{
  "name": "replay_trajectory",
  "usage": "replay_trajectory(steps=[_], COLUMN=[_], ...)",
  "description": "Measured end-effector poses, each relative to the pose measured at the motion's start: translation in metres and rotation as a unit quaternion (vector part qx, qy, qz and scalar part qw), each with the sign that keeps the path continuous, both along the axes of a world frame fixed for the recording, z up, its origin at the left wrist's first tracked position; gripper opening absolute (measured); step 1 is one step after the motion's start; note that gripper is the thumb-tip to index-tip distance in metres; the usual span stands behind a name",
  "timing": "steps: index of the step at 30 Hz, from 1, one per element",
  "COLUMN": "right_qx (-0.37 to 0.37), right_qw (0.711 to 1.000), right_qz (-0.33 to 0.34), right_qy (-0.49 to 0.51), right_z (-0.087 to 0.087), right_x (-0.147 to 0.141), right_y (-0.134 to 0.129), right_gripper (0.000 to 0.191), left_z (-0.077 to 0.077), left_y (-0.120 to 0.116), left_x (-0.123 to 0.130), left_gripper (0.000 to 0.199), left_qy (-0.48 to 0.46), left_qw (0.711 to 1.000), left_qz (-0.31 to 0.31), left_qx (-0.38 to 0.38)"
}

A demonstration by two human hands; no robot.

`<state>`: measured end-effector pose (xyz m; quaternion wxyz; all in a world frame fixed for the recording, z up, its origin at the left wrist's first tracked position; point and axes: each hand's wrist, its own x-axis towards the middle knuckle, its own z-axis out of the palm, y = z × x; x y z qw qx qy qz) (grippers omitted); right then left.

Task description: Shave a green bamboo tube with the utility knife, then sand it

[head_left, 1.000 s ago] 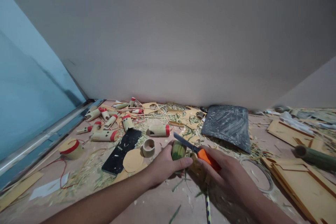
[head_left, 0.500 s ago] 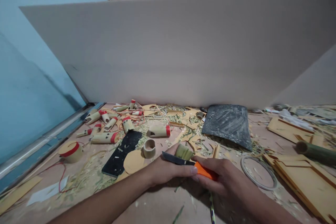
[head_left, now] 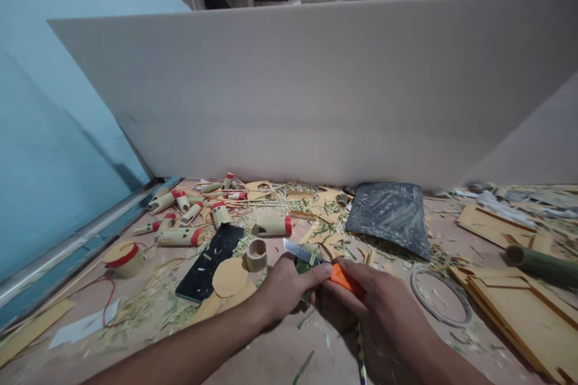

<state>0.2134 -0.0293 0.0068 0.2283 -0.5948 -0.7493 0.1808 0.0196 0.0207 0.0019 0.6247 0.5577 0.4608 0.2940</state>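
My right hand (head_left: pixel 383 298) is closed around the orange handle of a utility knife (head_left: pixel 345 280). Its blade points up and to the left, lying across a small green piece of bamboo (head_left: pixel 301 264). Closed on that bamboo is my left hand (head_left: pixel 282 289), whose thumb presses at the knife where blade meets handle. Fingers hide much of the piece. Just beyond my left hand stands a short bamboo ring (head_left: pixel 257 255), beside a yellowish rounded flat piece (head_left: pixel 230 277) and a black phone (head_left: pixel 210 261).
Several red-banded bamboo tubes (head_left: pixel 180 236) and red cords lie at the left. A curved dark sheet (head_left: pixel 389 219) rests at the back. To the right are a pale ring (head_left: pixel 441 297), stacked thin boards (head_left: pixel 519 313) and a bamboo tube (head_left: pixel 542 264). Shavings litter the surface; a pale panel (head_left: pixel 316 90) rises behind.
The blade has tilted up to show its flat side. The bamboo has turned in my left hand, from a pale shaved face to green. Both hands have shifted slightly.
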Motion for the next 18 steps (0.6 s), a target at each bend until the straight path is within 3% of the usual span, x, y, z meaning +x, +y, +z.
replay_trajectory(steps=[4, 10, 18], right_qx=[0.017, 0.064, 0.075], right_qw=[0.999, 0.989, 0.995], right_qz=[-0.027, -0.126, -0.052], right_qy=[-0.023, -0.03, 0.032], right_z=[0.002, 0.013, 0.006], right_x=[-0.003, 0.031, 0.027], right_y=[0.012, 0.039, 0.026], right_gripper=[0.031, 0.035, 0.043], left_z=[-0.002, -0.001, -0.004], left_y=[0.002, 0.001, 0.017], left_x=[0.001, -0.003, -0.011], left_gripper=[0.058, 0.057, 0.064], left_qy=[-0.007, -0.059, -0.127], left_qw=[1.0, 0.998, 0.989], left_qz=[0.021, -0.014, -0.044], left_qx=[0.01, 0.017, -0.055])
